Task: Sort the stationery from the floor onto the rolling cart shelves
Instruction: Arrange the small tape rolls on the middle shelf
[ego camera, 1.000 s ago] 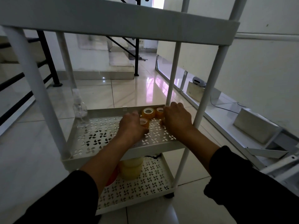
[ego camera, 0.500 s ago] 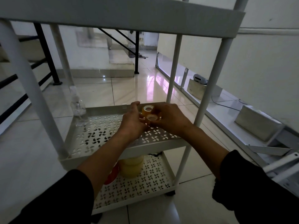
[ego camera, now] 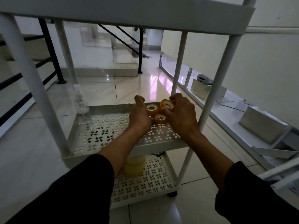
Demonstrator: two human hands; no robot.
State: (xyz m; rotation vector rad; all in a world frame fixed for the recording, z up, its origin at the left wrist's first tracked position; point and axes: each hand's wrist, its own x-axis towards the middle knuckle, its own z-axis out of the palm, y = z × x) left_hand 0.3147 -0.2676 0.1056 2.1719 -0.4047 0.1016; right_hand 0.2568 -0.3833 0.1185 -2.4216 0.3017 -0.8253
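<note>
Your right hand point(ego camera: 181, 115) pinches a tilted tape roll point(ego camera: 166, 104); left hand point(ego camera: 140, 117) fingers curl against two rolls point(ego camera: 152, 109) on the middle shelf point(ego camera: 113, 126).

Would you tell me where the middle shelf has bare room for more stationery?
The middle shelf is bare between the clear bottle at its back left and the left hand. The back right is crowded with tape rolls and the right hand.

Head view — forward, down — close
</note>
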